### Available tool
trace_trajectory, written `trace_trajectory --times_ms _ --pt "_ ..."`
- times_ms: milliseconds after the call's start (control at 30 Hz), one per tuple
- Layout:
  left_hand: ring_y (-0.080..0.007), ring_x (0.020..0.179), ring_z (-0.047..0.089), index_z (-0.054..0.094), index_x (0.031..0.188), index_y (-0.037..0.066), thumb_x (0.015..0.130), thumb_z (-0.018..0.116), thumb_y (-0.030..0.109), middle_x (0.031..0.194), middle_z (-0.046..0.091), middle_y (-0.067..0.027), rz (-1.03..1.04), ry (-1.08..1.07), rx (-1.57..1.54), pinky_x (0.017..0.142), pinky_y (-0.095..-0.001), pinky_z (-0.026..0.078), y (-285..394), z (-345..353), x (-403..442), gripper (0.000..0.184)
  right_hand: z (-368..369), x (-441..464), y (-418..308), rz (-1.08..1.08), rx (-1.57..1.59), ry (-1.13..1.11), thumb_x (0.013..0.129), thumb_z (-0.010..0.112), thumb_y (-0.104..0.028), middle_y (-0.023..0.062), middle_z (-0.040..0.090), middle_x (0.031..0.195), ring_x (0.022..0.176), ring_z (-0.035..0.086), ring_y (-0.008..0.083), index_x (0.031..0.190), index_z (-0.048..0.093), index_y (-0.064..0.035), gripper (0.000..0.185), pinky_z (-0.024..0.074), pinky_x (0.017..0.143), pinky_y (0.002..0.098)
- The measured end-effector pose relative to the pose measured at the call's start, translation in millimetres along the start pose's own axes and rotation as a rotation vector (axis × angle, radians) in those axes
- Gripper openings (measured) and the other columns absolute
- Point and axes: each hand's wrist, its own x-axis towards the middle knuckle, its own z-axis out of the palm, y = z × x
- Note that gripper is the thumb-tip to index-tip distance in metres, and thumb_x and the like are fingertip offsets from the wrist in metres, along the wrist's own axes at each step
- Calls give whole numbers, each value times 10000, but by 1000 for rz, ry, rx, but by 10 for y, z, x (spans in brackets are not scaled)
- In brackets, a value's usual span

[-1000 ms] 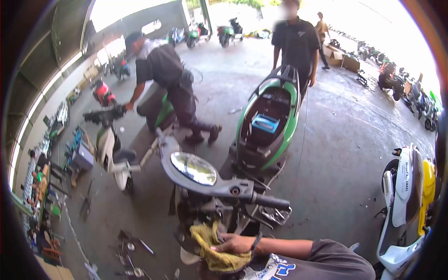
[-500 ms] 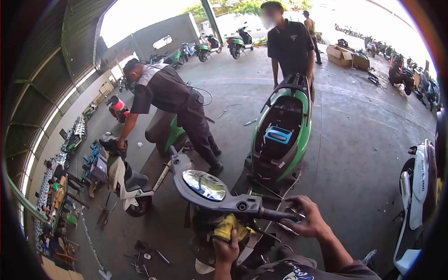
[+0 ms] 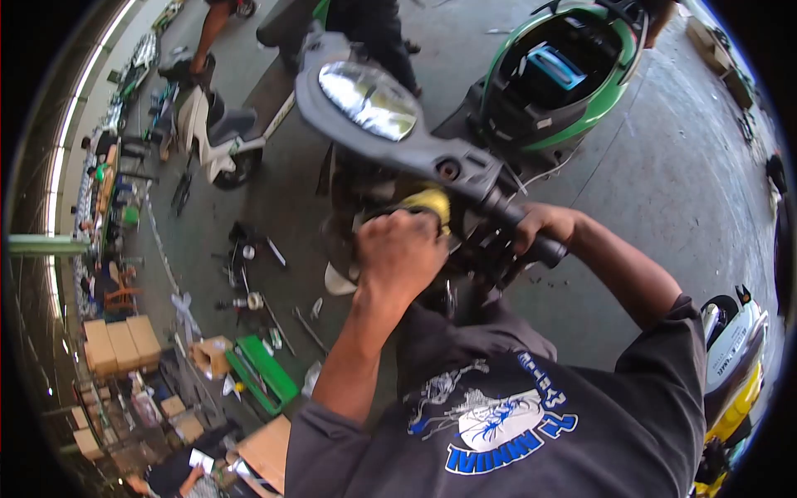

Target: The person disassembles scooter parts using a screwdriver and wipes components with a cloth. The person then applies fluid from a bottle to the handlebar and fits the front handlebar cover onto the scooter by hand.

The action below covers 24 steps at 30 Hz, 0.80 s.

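Note:
In front of me stands a scooter's front end with a grey handlebar cover [image 3: 475, 166] and an oval glossy display [image 3: 369, 100]. My left hand [image 3: 402, 247] is a closed fist below the cover, on what looks like a yellow cloth [image 3: 432, 203]. The fist hides part of that cloth, and motion blurs it. My right hand [image 3: 544, 224] wraps round the dark handlebar grip [image 3: 548, 251] on the right. Under the cover, the scooter's dark inner parts are partly hidden by my arms.
A green-edged scooter body [image 3: 581, 129] with a blue item inside stands ahead right. A white scooter [image 3: 195, 124] is at the left, near a co-worker's arm [image 3: 214, 33]. A green toolbox [image 3: 261, 373], loose tools and cardboard boxes [image 3: 123, 344] lie on the left.
My view has tilted down and come closer. My right hand has gone from loosely open near the lever to wrapped round the grip. My left fist has turned, its back now upward.

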Motion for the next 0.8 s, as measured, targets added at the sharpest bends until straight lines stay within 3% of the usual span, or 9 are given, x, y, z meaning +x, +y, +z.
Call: trace_trajectory --times_ms 233,333,367,433,600,667,733,767,800 --pt "-386 650 617 615 696 27 751 692 336 684 605 -214 180 224 -260 624 -492 495 -191 369 -54 324 -273 92 95 22 -34 -107 643 603 3 308 577 1185 1058 601 446 1305 427 100 691 525 891 514" --pt "-323 617 629 621 636 96 748 675 347 650 617 -156 262 343 128 587 -460 478 -368 165 -81 280 -202 163 165 -14 -69 -61 669 649 -14 196 639 994 871 650 293 1208 508 57 562 553 774 401" --pt "-288 573 626 616 590 141 737 657 323 590 602 -100 125 111 181 574 -438 467 -368 -34 16 237 -282 211 193 -27 -70 67 676 686 -19 117 672 843 750 662 192 1154 550 18 498 561 688 338" --pt "-271 542 620 629 599 150 730 644 281 543 569 -80 189 165 284 555 -421 467 -375 -5 33 186 -565 309 335 -32 -192 21 756 679 2 117 671 851 782 672 177 1136 532 17 408 566 682 309" --pt "-336 601 645 647 652 32 753 657 373 584 608 -151 66 72 36 639 -469 514 -89 7 -50 356 -391 185 34 -318 -766 -86 816 672 -226 99 705 993 981 649 205 1004 685 -65 247 488 886 425" --pt "-353 642 651 656 688 30 748 655 380 648 631 -176 5 86 113 637 -470 513 -57 -24 -60 355 194 -174 -1024 -105 -1626 0 721 732 -185 99 709 1015 927 670 220 1022 693 -75 323 518 808 369" --pt "-358 668 655 669 742 40 742 654 379 696 642 -188 -26 101 172 639 -468 515 -42 -29 -34 339 162 -310 -1664 -496 -1700 126 719 721 -49 90 722 960 755 683 186 1375 445 -77 713 531 687 285" --pt "-359 681 657 672 757 46 739 657 374 718 647 -188 -101 114 193 650 -470 514 27 -14 -12 328 415 -394 -1882 -423 -1366 243 712 729 -98 125 707 922 827 679 222 1460 300 -35 865 528 723 337" --pt "-359 694 659 675 771 52 736 659 368 739 652 -189 -179 125 216 662 -472 514 95 -6 15 318 614 -430 -2020 -629 -1316 219 751 704 -79 106 693 879 783 654 183 1498 199 -72 902 514 719 331"
